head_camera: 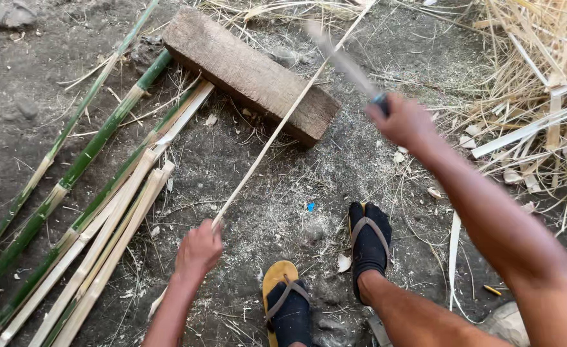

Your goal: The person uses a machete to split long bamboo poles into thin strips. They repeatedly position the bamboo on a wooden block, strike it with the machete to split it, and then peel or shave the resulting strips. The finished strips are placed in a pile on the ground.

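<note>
My left hand (199,248) grips the near end of a long thin bamboo strip (283,119). The strip slants up and to the right, across a weathered wooden block (251,74) lying on the dirt. My right hand (404,121) is raised and closed around the handle of a knife (344,61), whose blade is motion-blurred and points up and left, close to the strip above the block. Both of my feet, in black socks and yellow sandals (282,289), rest on the ground below.
Green bamboo poles and split pale slats (97,218) lie in a bundle at left. A heap of dry bamboo shavings and strips (540,96) fills the right side. A small stone (12,14) sits at top left. Shavings litter the dirt.
</note>
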